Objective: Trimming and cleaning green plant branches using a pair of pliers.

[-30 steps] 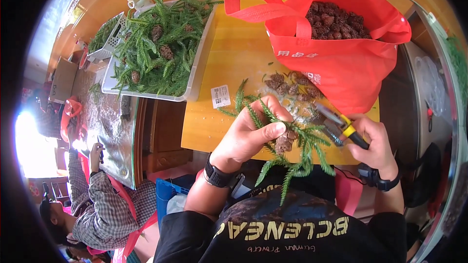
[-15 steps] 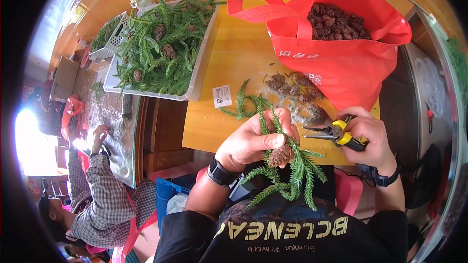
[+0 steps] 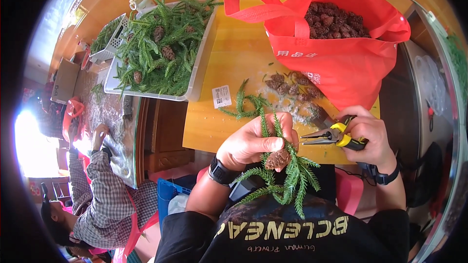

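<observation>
Between the thumb and fingers of my left hand is a green artificial pine sprig. A brown pine cone sits against it, just below my thumb. My right hand is wrapped round yellow-and-black pliers. Their jaws point left, close beside the sprig and my left fingertips; whether they touch a wire there is too small to tell. On the yellow table beyond my hands lie a loose green sprig and several frosted pine cones.
A red bag of pine cones stands at the far right. At the far left is a white bin heaped with pine sprigs. A white label lies nearby. Another person works at the glass-topped table on the left.
The pliers' jaws have come closer together. The sprig and its cone have swung slightly left and down in my left hand. Both hands stay nearly in place.
</observation>
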The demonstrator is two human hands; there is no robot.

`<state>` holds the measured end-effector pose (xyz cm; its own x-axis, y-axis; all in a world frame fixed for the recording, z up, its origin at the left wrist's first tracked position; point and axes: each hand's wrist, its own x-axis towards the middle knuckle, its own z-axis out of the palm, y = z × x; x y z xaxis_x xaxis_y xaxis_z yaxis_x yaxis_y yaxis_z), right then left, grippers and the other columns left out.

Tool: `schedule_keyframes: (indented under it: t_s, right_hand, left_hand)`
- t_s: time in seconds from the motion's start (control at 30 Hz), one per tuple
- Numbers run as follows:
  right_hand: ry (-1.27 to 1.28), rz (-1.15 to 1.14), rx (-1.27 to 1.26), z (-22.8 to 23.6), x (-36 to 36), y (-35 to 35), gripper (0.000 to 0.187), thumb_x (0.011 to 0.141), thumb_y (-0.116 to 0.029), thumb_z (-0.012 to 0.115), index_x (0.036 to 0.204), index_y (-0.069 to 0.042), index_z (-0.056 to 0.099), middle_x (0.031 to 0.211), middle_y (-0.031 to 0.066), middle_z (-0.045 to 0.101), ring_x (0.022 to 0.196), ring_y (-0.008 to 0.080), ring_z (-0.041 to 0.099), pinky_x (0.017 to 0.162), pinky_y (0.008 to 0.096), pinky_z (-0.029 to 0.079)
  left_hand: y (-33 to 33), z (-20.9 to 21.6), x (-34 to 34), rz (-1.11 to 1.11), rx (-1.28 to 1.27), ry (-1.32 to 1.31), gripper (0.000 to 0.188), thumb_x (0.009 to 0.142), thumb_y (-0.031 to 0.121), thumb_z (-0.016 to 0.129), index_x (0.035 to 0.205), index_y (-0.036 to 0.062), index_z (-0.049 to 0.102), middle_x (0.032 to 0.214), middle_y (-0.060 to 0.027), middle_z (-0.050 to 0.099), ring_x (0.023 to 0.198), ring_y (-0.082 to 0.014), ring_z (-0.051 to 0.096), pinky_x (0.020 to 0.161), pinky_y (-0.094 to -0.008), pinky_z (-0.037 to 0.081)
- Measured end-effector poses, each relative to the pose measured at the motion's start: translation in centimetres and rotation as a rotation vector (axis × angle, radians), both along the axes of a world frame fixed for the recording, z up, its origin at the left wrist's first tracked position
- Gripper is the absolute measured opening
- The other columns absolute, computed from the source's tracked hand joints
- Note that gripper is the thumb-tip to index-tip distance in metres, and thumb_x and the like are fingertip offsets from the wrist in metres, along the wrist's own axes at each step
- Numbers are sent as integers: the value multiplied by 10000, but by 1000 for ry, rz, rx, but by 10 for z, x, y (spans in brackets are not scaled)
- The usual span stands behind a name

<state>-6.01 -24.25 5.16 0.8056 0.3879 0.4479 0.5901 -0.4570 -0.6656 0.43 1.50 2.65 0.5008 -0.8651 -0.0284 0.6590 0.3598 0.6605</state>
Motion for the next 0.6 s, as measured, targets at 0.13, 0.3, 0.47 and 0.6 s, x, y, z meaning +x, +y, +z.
schedule_keyframes:
  t_s: [0.13,0.3,0.47,0.6]
  right_hand:
    - [-1,-13,3,1,-1,2,321,543,20,698,663,-81,418,639,85,550,831,341,617,651,358,485]
    - [-19,-30,0,1,-2,2,318,536,27,690,663,-79,419,618,77,540,797,328,614,639,353,482]
    - [-35,-52,-4,0,-4,2,299,544,30,679,671,-75,429,617,75,543,768,322,608,631,350,480]
    - [-5,-107,-30,-3,-9,-3,263,568,29,662,676,-65,442,615,77,551,750,315,605,618,343,478]
  left_hand:
    - [0,-1,0,-10,-17,-3,313,772,262,699,851,41,492,699,-197,545,398,-177,511,326,-225,353]
    - [0,4,-1,14,-1,-3,321,770,262,705,852,35,494,682,-181,538,404,-175,502,339,-229,366]
    - [-1,1,-1,67,-26,-11,301,766,216,714,848,30,493,689,-152,530,470,-180,513,368,-240,392]
    - [1,1,0,216,33,-142,280,760,156,725,845,38,486,763,-114,549,620,-173,540,495,-264,447]
